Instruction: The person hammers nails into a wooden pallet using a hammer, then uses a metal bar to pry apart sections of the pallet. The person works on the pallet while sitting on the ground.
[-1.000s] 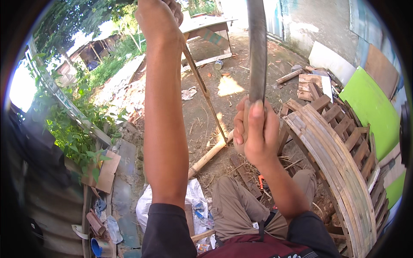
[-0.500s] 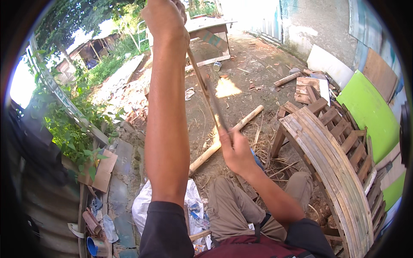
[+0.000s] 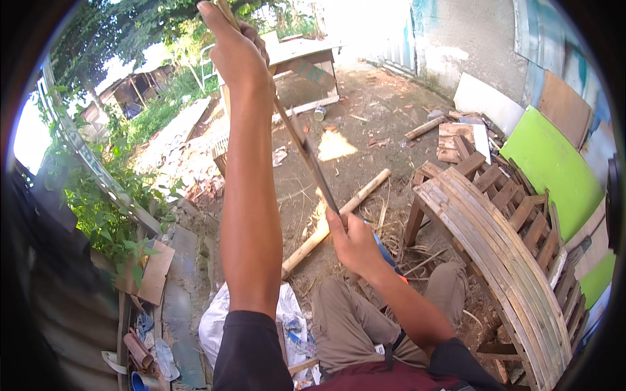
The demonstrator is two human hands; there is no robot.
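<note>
Moved: right hand [image 3: 357,244] and long-bladed knife [image 3: 324,187], down from upright to slanting along wooden strip [image 3: 283,114] | Strip: aslant ahead, left hand [image 3: 242,62] clamped near upper end; right clamped on knife handle | Handling: probably light, stiff, splintery; grip top, clear of blade

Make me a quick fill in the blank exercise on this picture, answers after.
The left hand sits ____, not lower, in view than the right hand. Of the two, the ____ one holds the dark blade. The lime-____ panel is at the right. The crumpled plastic beside the left sleeve is mostly ____.

higher; right; green; white
</note>
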